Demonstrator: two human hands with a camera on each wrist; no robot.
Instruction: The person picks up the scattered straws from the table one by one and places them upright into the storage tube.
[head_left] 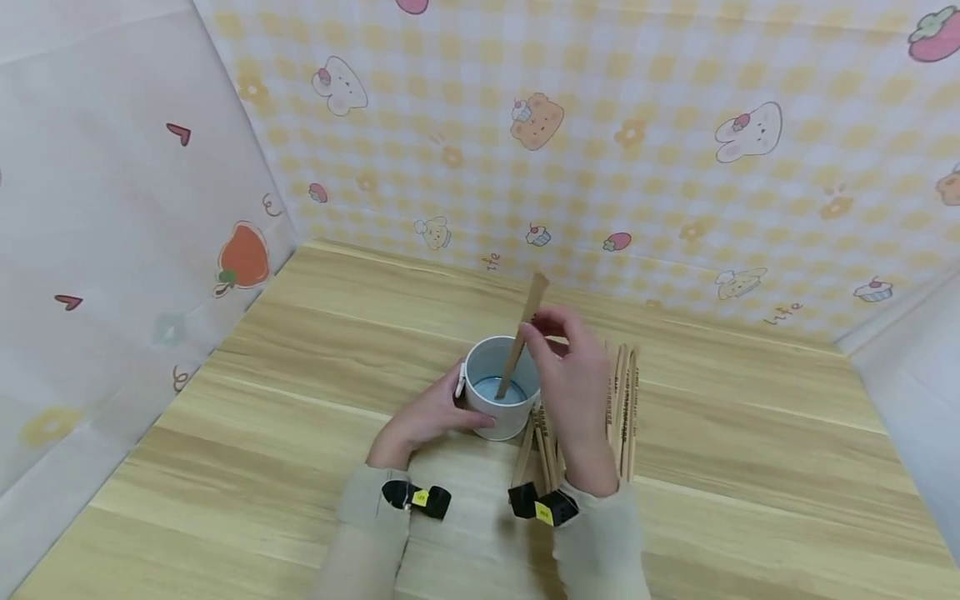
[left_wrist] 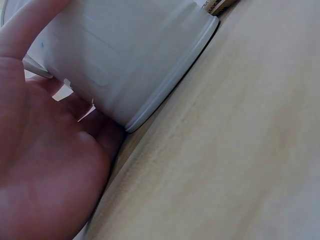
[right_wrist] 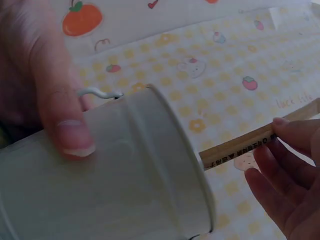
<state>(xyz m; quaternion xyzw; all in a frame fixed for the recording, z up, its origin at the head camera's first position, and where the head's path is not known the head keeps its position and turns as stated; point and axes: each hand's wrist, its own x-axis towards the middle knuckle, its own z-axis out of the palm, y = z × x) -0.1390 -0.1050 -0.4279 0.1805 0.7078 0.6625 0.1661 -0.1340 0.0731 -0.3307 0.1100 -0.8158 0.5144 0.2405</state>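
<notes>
A small white metal bucket (head_left: 504,423) stands upright on the wooden table, with a side handle lug on its left. My left hand (head_left: 431,410) grips it from the left, thumb across the near wall and fingers behind, as the left wrist view of the hand (left_wrist: 45,155) also shows. Between thumb and fingers, my right hand (head_left: 576,379) pinches wooden chopsticks (head_left: 535,295) with dark printing on the side. They slant into the bucket, their lower end near its bluish bottom. More printed chopsticks (head_left: 632,408) lie beside and partly under the right forearm.
Another few chopsticks (head_left: 546,454) lie just right of the bucket's base, partly hidden by the right wrist. A yellow-checked patterned cloth (head_left: 645,183) hangs behind the wooden table (head_left: 262,400). White cloth (head_left: 112,208) hangs along the left side.
</notes>
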